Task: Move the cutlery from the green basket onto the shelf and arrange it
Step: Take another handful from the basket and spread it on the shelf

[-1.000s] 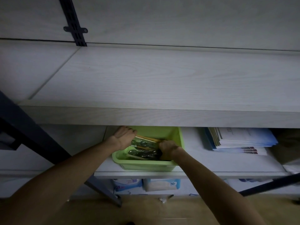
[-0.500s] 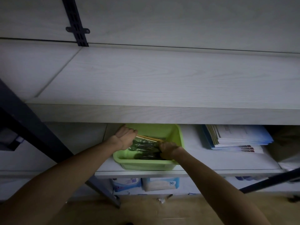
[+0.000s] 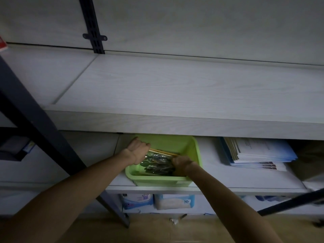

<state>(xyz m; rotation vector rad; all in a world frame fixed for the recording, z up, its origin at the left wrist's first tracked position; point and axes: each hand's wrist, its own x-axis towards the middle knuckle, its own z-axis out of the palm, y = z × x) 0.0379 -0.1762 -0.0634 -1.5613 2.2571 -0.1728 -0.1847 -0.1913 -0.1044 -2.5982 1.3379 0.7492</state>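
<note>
You faced a pale wood-grain shelf [image 3: 175, 88] fixed to a grey wall, its thick front edge hanging directly above the light green plastic basket [image 3: 192, 151]. That basket sat on a lower white shelf board [image 3: 219, 178], its front wall close to the board's front edge and its rear part hidden under the upper shelf. Inside it lay the cutlery [image 3: 157, 163]: dark, shiny pieces in a loose heap, with pale wooden chopsticks [image 3: 163, 152] slanting across behind them.

Your left hand [image 3: 138, 151] gripped the basket's left rim, fingers curled over it. Your right hand [image 3: 180, 163] reached into the basket's right side with fingers curled down among the cutlery; I could not tell whether it pinched a piece.

Right of the basket, well apart from it, a stack of blue-and-white paper booklets [image 3: 259, 153] lay on the same board. Left of the basket a dark metal upright [image 3: 40, 127] slanted down to the wooden floor [image 3: 157, 228]. Below the basket, packs of tissues [image 3: 173, 201] stood under the board.
</note>
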